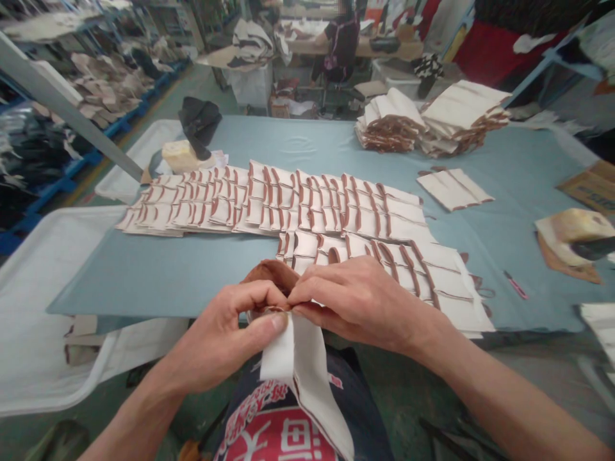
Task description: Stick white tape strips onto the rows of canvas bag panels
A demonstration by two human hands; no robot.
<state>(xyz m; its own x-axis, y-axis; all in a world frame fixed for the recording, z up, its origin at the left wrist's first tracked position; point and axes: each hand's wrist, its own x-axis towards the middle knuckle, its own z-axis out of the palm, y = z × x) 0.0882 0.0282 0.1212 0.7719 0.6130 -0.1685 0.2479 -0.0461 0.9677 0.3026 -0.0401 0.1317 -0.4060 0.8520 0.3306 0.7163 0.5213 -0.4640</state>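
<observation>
Close to my body, at the table's front edge, my left hand (pixel 245 333) pinches a white fabric piece (pixel 307 358) with a brown backing. Opposite it, the fingertips of my right hand (pixel 355 301) are pressed together on the same piece, touching its upper edge. The brown side folds up behind my fingers, and the white part hangs down over my apron. What lies between the fingertips is hidden. Just beyond my hands, a row of overlapping white pieces with brown edges (pixel 451 275) lies on the blue table. A longer row of similar pieces (pixel 269 198) stretches behind it.
Stacks of white and brown pieces (pixel 461 115) sit at the back right of the table (pixel 298 137). A pink cutter (pixel 516 285) lies at right, near a yellowish block (pixel 581 234). A white tub (pixel 43 307) stands at left. A person (pixel 343 45) sits in the background.
</observation>
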